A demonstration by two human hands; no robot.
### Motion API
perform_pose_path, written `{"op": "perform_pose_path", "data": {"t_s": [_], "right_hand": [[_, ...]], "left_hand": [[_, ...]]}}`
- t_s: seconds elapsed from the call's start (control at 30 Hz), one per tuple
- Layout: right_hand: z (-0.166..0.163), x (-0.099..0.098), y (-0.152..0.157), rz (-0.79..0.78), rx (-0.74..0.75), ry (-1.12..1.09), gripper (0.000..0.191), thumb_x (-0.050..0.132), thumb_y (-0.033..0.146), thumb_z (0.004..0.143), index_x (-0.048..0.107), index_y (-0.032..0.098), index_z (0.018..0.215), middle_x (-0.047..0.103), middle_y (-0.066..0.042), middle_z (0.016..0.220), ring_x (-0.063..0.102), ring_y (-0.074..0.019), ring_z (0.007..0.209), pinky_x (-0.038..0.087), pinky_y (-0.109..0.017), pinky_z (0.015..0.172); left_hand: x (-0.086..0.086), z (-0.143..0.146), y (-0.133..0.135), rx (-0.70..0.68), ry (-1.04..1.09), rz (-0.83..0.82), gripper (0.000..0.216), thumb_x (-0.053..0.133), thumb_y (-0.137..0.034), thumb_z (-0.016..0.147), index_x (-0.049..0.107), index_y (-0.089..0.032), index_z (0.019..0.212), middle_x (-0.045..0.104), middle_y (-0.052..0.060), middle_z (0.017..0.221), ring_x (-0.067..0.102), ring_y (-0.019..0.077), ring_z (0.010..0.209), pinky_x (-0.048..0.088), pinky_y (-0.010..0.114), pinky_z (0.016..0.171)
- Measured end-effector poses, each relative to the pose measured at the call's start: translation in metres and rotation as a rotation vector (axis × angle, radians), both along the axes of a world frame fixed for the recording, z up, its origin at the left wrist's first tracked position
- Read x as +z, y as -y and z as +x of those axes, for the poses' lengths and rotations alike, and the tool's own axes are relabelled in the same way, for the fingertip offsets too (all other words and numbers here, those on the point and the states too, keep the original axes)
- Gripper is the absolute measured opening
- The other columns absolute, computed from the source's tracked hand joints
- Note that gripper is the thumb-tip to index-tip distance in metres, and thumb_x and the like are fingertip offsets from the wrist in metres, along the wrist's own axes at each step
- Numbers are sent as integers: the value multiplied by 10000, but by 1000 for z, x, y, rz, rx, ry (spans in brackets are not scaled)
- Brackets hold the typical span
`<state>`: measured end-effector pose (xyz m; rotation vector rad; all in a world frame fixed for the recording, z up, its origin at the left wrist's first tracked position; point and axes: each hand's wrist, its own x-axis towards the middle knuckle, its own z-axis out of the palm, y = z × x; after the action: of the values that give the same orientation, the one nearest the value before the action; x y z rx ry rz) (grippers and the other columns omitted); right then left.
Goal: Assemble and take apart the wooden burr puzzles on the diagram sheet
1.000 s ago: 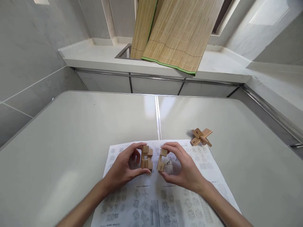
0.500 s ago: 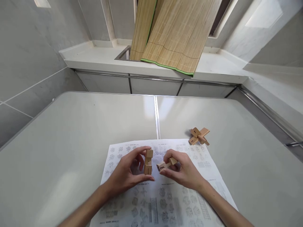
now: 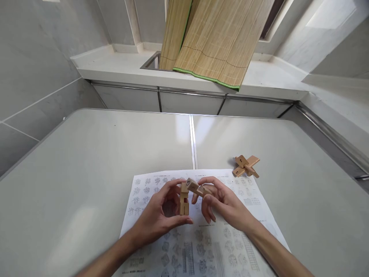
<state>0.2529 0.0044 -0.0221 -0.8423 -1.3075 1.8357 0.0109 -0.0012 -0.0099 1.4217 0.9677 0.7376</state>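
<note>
My left hand (image 3: pixel 159 214) pinches an upright notched wooden block (image 3: pixel 184 201) between thumb and fingers, just above the printed instruction sheet (image 3: pixel 198 238). My right hand (image 3: pixel 223 204) holds a second wooden puzzle piece (image 3: pixel 196 187) tilted, its upper end touching the top of the upright block. Both hands hover over the upper part of the sheet. A small assembled wooden cross of pieces (image 3: pixel 246 166) lies on the table to the right, beyond my right hand.
The white table (image 3: pixel 86 161) has a seam down its middle. Behind it runs a white counter (image 3: pixel 121 67) with a sink, and bamboo mats (image 3: pixel 213 42) lean over it. Grey tiled walls close in on the left and right.
My left hand turned its block cluster edge-on. My right hand tilted its piece, then raised it leftward until it met the top of the upright block.
</note>
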Motion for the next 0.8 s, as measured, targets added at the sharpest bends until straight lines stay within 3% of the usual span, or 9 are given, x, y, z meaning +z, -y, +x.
{"op": "perform_pose_path", "data": {"t_s": [0.2,0.4,0.8], "right_hand": [[0,-2,2,-43,5,26,334,715,491,985,533,215,1032,747,-30,837,576,-95,520,459,-247,529],[0,-3,4,-51,50,46,307,760,435,964,563,204,1012,777,-40,834,596,-92,549,473,-238,564],[-1,-1,5,-17,63,138,317,777,446,943,585,207,1019,752,-12,790,616,-106,563,476,-243,575]], "left_hand": [[0,3,2,-47,-13,0,761,903,-378,798,500,-320,1441,696,35,1031,686,250,988,571,372,838],[-1,3,2,-51,44,0,733,929,-329,772,534,-320,1389,658,-2,982,656,185,849,541,307,766],[2,4,0,-66,70,22,741,926,-249,775,527,-360,1390,695,-10,1042,700,174,881,570,289,806]]}}
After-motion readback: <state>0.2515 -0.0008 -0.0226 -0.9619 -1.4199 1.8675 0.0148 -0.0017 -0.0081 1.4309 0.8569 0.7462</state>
